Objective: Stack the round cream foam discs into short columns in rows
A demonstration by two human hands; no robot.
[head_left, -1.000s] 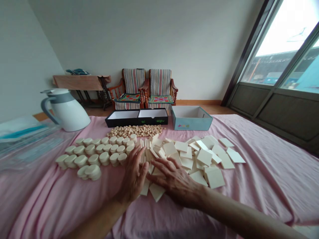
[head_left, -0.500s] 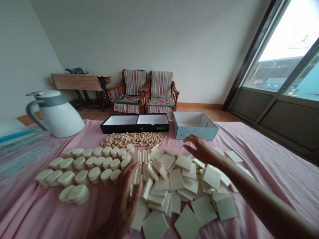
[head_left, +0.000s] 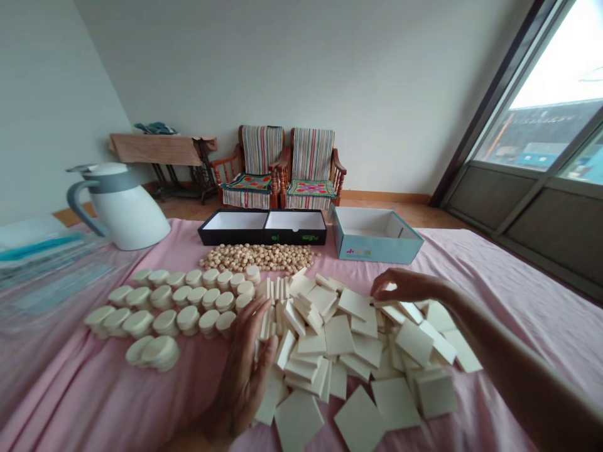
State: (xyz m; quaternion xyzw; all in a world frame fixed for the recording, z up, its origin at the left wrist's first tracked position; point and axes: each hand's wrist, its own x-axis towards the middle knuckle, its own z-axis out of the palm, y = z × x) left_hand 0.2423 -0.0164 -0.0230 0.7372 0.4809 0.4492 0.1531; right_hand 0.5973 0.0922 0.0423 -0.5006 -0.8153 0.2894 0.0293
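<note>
A loose pile of square, pale wooden tiles (head_left: 339, 334) covers the middle of the pink cloth. Against the pile's left edge rests my left hand (head_left: 247, 358), its fingers apart and the thumb beside some tiles standing on edge. My right hand (head_left: 396, 285) is bent down over the far right part of the pile; its fingertips touch or nearly touch a tile, and whether they grip it cannot be made out. Left of my left hand, round pale discs (head_left: 164, 320) stand in rows of short stacks. Small round wooden beads (head_left: 259, 257) lie heaped behind them.
Behind the beads stand a black two-part box (head_left: 294, 237) and a light blue open box (head_left: 381, 248). A white and grey jug (head_left: 127, 210) and clear plastic packaging (head_left: 56, 263) are at the left. Two chairs (head_left: 311, 163) stand by the wall.
My right hand has moved from above the pile near the blue box down to the tiles at the right, its fingers now bent. My left hand stays beside the pile. The view has shifted slightly.
</note>
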